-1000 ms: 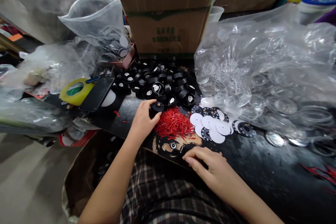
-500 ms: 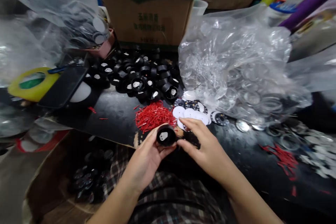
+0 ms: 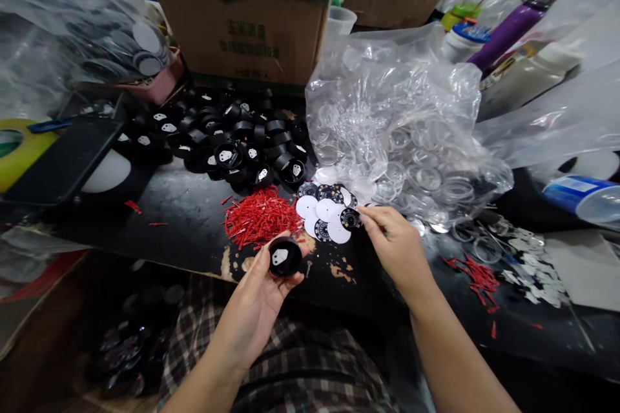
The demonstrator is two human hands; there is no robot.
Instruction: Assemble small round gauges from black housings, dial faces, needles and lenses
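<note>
My left hand (image 3: 264, 290) holds a round black cup (image 3: 285, 257) with a white piece inside, its opening turned up toward me. Between the thumb and fingers of my right hand (image 3: 394, 242) is the edge of a black dial disc (image 3: 349, 219), over a cluster of white discs (image 3: 326, 210) and other printed black ones. Just beyond my left hand lies a heap of small red pieces (image 3: 261, 216). Many more black cups (image 3: 242, 135) are piled behind the red heap.
A clear bag of transparent rings (image 3: 402, 116) lies behind my right hand. Cardboard boxes (image 3: 232, 19) stand at the back. A dark phone (image 3: 62, 161) is at the left, and white pieces (image 3: 535, 264) and more red ones (image 3: 477, 277) lie at the right.
My right hand has moved away from the black cup to the discs and taken hold of a black dial disc. The view has shifted to the right.
</note>
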